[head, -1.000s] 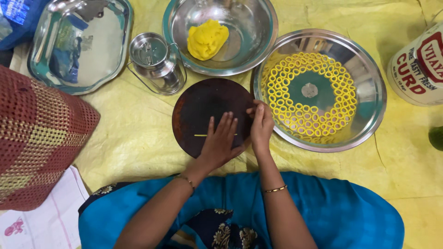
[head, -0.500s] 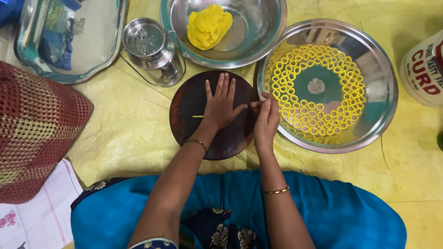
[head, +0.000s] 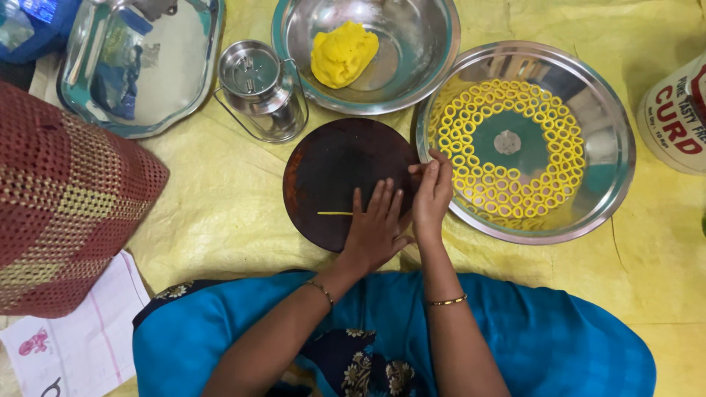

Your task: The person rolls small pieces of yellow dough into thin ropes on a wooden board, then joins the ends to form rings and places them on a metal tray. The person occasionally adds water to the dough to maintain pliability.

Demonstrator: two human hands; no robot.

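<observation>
A round dark board (head: 323, 165) lies on the yellow sheet in front of me. A thin yellow dough strand (head: 332, 213) lies on it. My left hand (head: 375, 228) rests flat on the board's near part, fingers spread, its fingertips over the strand's right end. My right hand (head: 432, 192) is at the board's right edge beside the steel plate's rim (head: 614, 184), fingertips pinched together; what they hold is hidden. The plate carries several rows of small yellow dough rings (head: 548, 180). A lump of yellow dough (head: 343, 53) sits in a steel bowl (head: 419, 70).
A small lidded steel can (head: 261, 88) stands left of the bowl. A steel tray (head: 173, 95) lies at the back left, a red woven bag (head: 66, 198) at the left, and a white tub (head: 676, 117) at the right edge. White printed paper (head: 81, 345) lies at the near left.
My left hand has slid back over the board toward me, leaving the strand's left end showing. The right hand stays at the board's right edge.
</observation>
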